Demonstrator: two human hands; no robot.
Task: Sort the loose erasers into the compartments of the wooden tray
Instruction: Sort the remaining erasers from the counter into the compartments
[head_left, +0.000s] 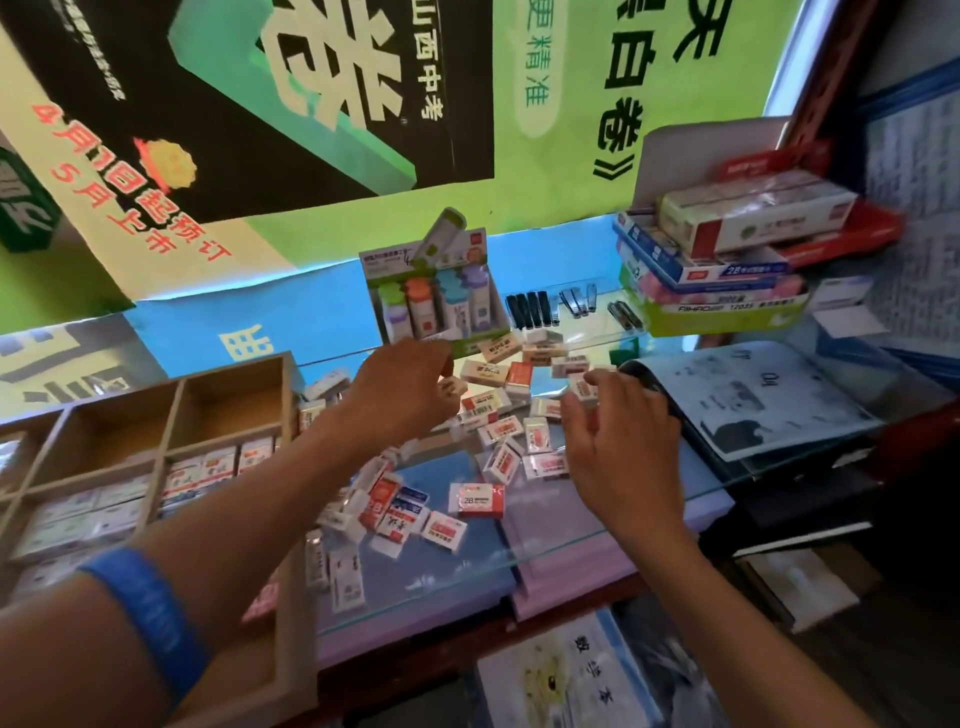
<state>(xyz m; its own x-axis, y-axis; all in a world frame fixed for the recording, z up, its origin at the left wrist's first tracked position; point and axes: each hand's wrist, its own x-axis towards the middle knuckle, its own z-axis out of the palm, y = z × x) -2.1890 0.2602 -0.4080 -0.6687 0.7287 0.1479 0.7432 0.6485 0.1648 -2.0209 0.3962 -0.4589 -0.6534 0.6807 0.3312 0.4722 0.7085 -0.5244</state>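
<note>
We see a glass-topped surface (571, 540) carrying everything. Left of our left hand (402, 392) a wooden tray (171, 410) sits on the glass, its near compartments packed with erasers. Between and below both hands, loose erasers (498, 431) lie scattered on the glass, some overlapping; a red-and-white 2B eraser (477, 500) lies just left of our right hand (623, 447). Just beyond the left hand stands a display box of correction tapes (441, 306). Beyond the right hand lie a row of black clips (530, 310) and a stack of eraser boxes (722, 265). Right of that hand rests a printed booklet (748, 400).
</note>
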